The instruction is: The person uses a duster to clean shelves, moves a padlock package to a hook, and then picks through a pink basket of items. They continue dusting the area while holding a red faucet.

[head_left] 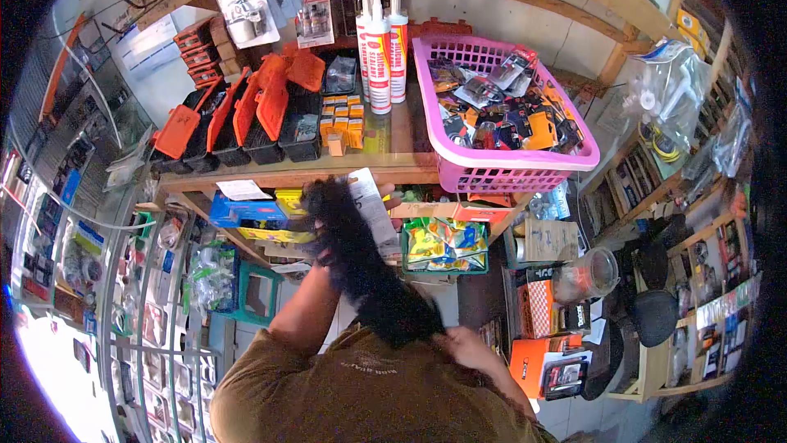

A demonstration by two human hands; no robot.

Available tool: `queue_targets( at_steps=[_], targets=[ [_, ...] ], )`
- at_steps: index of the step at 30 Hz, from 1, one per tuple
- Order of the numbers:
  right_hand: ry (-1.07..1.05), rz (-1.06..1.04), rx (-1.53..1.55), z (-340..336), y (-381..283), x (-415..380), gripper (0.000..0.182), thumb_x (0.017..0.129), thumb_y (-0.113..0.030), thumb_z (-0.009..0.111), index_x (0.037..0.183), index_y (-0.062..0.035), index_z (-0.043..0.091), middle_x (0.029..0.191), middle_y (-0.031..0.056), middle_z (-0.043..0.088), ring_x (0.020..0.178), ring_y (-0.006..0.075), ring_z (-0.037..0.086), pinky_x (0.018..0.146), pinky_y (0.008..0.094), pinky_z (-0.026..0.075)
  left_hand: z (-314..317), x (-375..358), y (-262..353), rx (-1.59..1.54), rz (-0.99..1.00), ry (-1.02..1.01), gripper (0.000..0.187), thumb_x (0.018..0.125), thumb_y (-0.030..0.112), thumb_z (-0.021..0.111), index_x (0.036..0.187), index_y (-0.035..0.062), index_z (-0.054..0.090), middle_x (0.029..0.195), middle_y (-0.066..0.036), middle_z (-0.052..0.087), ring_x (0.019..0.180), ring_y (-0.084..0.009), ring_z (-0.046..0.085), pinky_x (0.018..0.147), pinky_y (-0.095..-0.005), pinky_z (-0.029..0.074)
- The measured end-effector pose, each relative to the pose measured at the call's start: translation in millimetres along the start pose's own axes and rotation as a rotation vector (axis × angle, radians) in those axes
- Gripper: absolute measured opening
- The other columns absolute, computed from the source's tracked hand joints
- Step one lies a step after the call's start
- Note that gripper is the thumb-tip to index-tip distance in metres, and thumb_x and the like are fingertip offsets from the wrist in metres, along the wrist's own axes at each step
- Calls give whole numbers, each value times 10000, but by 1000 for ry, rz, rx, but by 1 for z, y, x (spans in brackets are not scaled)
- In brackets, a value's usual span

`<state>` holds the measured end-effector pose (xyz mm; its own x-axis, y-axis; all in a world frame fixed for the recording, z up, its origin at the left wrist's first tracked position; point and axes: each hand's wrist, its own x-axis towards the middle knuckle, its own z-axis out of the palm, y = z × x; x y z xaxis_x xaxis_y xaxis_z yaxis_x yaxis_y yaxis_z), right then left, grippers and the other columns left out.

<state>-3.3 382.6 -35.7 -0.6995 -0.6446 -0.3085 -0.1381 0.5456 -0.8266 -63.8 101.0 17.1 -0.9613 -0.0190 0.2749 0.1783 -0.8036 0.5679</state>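
Note:
A black fluffy duster [361, 263] slants across the middle, from the shelf edge down to my chest. My right hand [466, 349] is closed at its lower end, where the handle itself is hidden. Behind the duster's upper part, my left hand [392, 197] is mostly covered; a few fingers show past a white paper card [373, 212] with dark marks, which it grips. Both are just in front of the wooden shelf [311, 171].
On the shelf stand black bins with orange lids [262, 103], silicone sealant tubes [379, 62], small orange boxes [343, 123] and a pink basket [512, 160] of packets. Below sits a green crate [445, 269] of colourful packets. Stocked racks flank both sides.

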Motion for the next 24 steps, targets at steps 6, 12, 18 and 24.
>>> queue_targets(
  at_steps=[6,12,18,24],
  targets=[
    [-92,-183,-23,-4,-13,0,399,864,-317,466,654,13,539,529,163,491,479,228,488,474,352,377,1,9,0,-41,-13,184,630,835,554,283,1240,79,369,1219,-159,441,1098,-324,435,911,-474,352],
    [80,20,48,-5,-23,7,385,850,-315,486,660,13,553,561,190,504,498,281,499,497,347,396,14,5,9,-262,-8,221,683,810,596,315,1262,84,343,1216,-151,436,1101,-294,433,948,-414,327],
    [-11,167,61,-17,-21,13,359,852,-328,487,748,7,565,537,162,496,498,191,503,475,370,378,17,6,9,-249,19,294,667,820,571,283,1260,76,355,1234,-151,428,1108,-322,433,915,-483,354],
    [32,307,187,-17,-14,17,352,861,-304,482,826,37,565,732,226,585,643,267,558,655,400,418,20,13,14,-330,-20,259,703,791,601,333,1271,87,335,1254,-149,405,1146,-329,396,875,-511,381]
  ],
)
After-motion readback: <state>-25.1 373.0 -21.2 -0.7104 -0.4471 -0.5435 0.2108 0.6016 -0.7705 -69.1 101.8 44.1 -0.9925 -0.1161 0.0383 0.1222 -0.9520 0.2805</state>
